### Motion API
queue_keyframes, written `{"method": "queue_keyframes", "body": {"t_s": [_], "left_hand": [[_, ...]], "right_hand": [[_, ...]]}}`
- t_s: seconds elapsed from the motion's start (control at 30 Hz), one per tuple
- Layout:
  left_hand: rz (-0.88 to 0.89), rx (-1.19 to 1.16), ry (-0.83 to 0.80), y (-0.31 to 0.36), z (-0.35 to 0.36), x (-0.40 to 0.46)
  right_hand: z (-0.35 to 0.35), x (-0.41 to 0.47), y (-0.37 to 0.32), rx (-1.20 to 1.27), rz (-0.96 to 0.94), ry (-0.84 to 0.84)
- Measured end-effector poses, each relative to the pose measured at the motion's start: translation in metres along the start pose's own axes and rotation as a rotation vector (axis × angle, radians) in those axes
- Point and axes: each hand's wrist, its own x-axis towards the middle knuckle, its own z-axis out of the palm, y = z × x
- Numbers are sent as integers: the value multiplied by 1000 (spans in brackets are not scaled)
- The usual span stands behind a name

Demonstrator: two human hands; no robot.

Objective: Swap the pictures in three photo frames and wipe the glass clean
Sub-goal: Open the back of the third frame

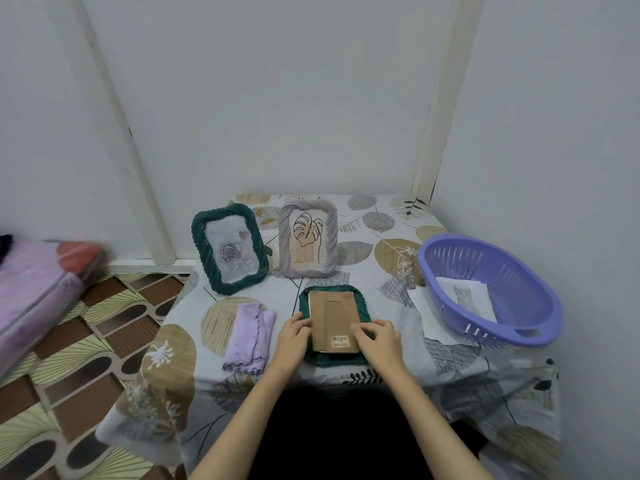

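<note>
A dark green photo frame (360,299) lies face down on the table in front of me, its brown cardboard back (332,317) up. My left hand (292,336) holds the frame's left edge with curled fingers. My right hand (375,337) rests on the back's lower right, fingers curled on it near a barcode label. Behind stand a second green frame (229,249) with a rose picture and a grey-lilac frame (308,239) with a leaf drawing. A folded lilac cloth (249,336) lies left of my left hand.
A purple plastic basket (491,289) at the right holds printed pictures, with white sheets (420,306) under its left side. The table wears a leaf-patterned cloth (381,258) and stands in a wall corner. A purple mattress (31,292) lies on the floor at left.
</note>
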Motion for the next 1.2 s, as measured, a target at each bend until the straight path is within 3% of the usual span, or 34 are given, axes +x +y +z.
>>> {"method": "queue_keyframes", "body": {"t_s": [0.1,0.3,0.67,0.9,1.03,1.2], "left_hand": [[-31,-118,-18,7,-1,5],[-79,-287,-9,9,0,7],[-22,-264,41,10,4,13],[105,3,100,17,5,11],[93,-277,55,20,5,11],[106,-321,52,23,6,10]], "right_hand": [[-3,-3,-3,-40,-7,-17],[-1,-18,-18,-366,-54,-49],[-1,-20,-14,-258,-70,-17],[6,-25,-15,-227,-119,26],[5,-29,-16,-233,-151,59],[5,-29,-18,-156,-145,38]]}}
